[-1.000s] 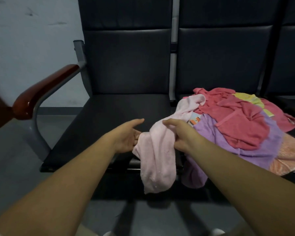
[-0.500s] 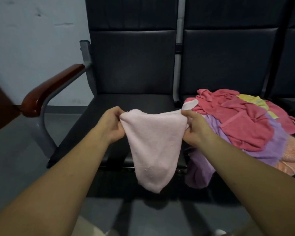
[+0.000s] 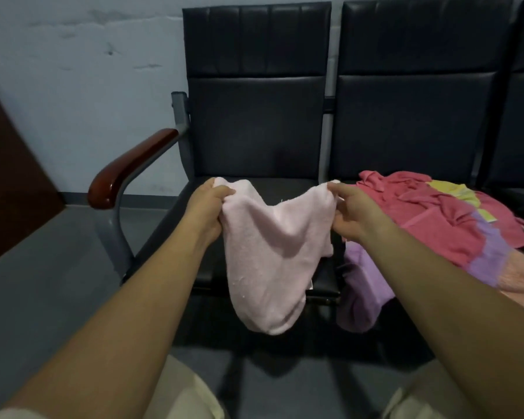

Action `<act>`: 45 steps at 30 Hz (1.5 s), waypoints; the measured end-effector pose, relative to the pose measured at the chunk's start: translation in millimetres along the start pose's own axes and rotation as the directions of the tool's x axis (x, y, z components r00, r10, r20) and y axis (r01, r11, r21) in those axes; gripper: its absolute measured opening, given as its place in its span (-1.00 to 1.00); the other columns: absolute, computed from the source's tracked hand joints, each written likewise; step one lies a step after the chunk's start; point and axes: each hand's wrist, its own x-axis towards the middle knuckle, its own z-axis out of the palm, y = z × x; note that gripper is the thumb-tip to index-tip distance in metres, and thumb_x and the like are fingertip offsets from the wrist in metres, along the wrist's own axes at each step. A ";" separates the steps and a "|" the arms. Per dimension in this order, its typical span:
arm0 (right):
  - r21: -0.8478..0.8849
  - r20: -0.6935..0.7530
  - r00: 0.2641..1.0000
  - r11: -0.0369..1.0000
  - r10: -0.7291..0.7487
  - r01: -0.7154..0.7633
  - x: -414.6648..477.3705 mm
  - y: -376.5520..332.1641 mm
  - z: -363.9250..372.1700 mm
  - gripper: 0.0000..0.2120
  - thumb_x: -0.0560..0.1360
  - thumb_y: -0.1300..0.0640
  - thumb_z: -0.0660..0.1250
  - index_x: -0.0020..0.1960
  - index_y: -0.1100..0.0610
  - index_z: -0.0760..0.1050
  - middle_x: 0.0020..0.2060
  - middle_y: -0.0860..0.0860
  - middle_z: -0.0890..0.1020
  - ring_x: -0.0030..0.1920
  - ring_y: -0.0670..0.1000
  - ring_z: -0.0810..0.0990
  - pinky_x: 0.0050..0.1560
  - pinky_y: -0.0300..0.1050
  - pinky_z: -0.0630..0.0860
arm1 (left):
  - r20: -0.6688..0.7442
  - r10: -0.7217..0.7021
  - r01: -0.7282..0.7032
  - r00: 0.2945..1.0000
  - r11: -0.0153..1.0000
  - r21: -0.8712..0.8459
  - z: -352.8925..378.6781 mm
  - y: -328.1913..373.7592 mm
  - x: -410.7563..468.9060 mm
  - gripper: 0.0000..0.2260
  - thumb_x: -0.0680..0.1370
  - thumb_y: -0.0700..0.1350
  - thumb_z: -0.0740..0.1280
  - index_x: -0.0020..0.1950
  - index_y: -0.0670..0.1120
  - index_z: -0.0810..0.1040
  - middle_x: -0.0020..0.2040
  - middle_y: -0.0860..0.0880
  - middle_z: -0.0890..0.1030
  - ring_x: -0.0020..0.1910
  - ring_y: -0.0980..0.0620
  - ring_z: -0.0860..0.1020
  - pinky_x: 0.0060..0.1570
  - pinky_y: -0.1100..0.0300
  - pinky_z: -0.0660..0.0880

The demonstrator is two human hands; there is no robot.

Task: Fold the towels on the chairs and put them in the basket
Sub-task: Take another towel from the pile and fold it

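Observation:
A pale pink towel (image 3: 270, 255) hangs in the air over the front of the left black chair seat (image 3: 179, 234). My left hand (image 3: 208, 210) grips its upper left corner. My right hand (image 3: 350, 213) pinches its upper right corner. The cloth sags between the two hands and droops below the seat edge. On the middle chair lies a pile of towels: a red one (image 3: 430, 216) on top, a yellow one (image 3: 454, 192), a purple one (image 3: 360, 285) hanging off the seat front, and a peach one (image 3: 518, 279). No basket is in view.
The left chair has a brown wooden armrest (image 3: 130, 170) on a grey metal leg (image 3: 112, 237). A dark brown panel (image 3: 9, 192) stands at the far left by the white wall. Grey floor lies below; my light trousers (image 3: 182, 394) show at the bottom.
Both hands have lifted the pink towel off the pile and pulled apart, spreading it wider between them. The camera has come closer to the chairs.

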 end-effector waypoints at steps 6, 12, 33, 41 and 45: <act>-0.396 -0.055 0.962 0.890 -0.266 0.224 -21.9 -29.6 29.2 -0.97 0.51 0.24 0.40 -0.09 0.21 0.57 -0.22 0.16 0.64 -0.24 0.10 0.63 -0.17 -0.03 0.57 | -0.067 0.120 -0.122 0.990 0.992 -0.026 -27.5 36.4 -18.5 -0.70 0.58 -0.17 0.36 0.31 -0.08 0.51 0.19 -0.07 0.61 0.13 -0.04 0.61 0.11 0.06 0.58; -0.152 0.107 0.974 0.965 -0.200 0.215 -63.2 -95.9 58.5 -0.87 0.54 0.29 0.28 0.05 0.31 0.54 -0.07 0.19 0.65 -0.06 0.12 0.64 0.13 0.00 0.58 | -0.034 0.207 -0.206 0.978 0.978 0.043 -52.3 100.0 -32.7 -0.65 0.57 -0.21 0.39 0.35 -0.21 0.52 0.21 -0.13 0.61 0.15 -0.09 0.60 0.22 0.04 0.52; -0.349 0.055 0.901 0.837 -0.431 0.422 -85.1 -142.6 52.8 -0.73 0.54 0.40 0.32 0.21 0.27 0.60 0.05 0.18 0.64 -0.01 0.08 0.63 0.08 -0.06 0.60 | 0.230 0.280 -0.362 0.932 0.711 0.603 -54.5 151.6 -36.1 -0.53 0.49 -0.37 0.42 0.39 -0.13 0.54 0.29 -0.11 0.56 0.27 -0.13 0.52 0.25 0.05 0.46; -0.750 0.037 0.793 0.507 -0.608 0.424 -41.5 -135.2 37.5 -0.78 0.47 0.28 0.46 0.11 0.18 0.65 0.04 0.09 0.66 0.05 0.07 0.62 0.08 -0.04 0.59 | 0.165 0.377 -0.389 0.911 0.655 0.648 -36.6 143.4 10.0 -0.86 0.66 -0.15 0.22 -0.01 -0.05 0.57 -0.09 -0.08 0.59 -0.04 -0.12 0.58 0.11 -0.15 0.60; -0.834 -0.009 0.752 0.420 -0.659 0.358 -0.9 -138.7 37.7 -0.78 0.46 0.24 0.48 0.11 0.18 0.66 0.05 0.09 0.65 0.05 0.08 0.61 0.02 -0.05 0.57 | 0.026 0.376 -0.342 0.926 0.811 0.474 -29.0 137.2 53.0 -0.96 0.60 -0.10 0.38 -0.01 -0.03 0.63 0.01 -0.07 0.62 0.07 -0.13 0.60 0.04 -0.05 0.64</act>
